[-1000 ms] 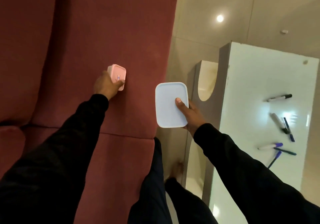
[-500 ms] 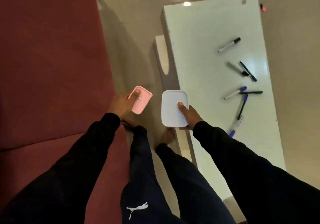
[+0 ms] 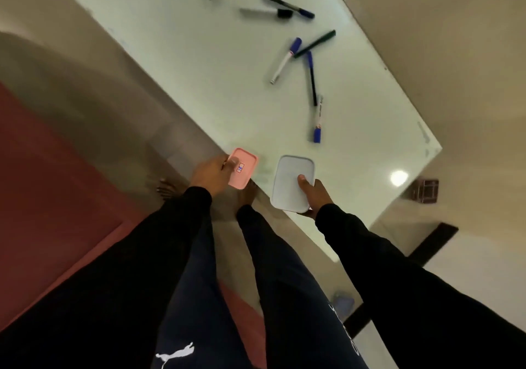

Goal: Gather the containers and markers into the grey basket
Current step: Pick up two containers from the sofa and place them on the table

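Observation:
My left hand [image 3: 212, 176] grips a small pink container [image 3: 245, 169] with a sticker on its lid, held over the near edge of the white table [image 3: 185, 64]. My right hand [image 3: 314, 193] grips a larger pale blue-white container [image 3: 290, 177], thumb on its lid, above the table. Several markers [image 3: 284, 61] lie scattered on the table beyond both hands, some blue-capped [image 3: 317, 122], one black-capped [image 3: 267, 12]. No grey basket is in view.
A dark red sofa [image 3: 42, 183] stands at the left. My legs and bare feet [image 3: 168, 189] are on the beige floor between sofa and table. A small dark box-like object [image 3: 422, 190] sits on the floor past the table's right corner.
I have turned from the sofa toward the table. Both hands, still holding their containers, have moved from over the sofa and floor to the table's near edge.

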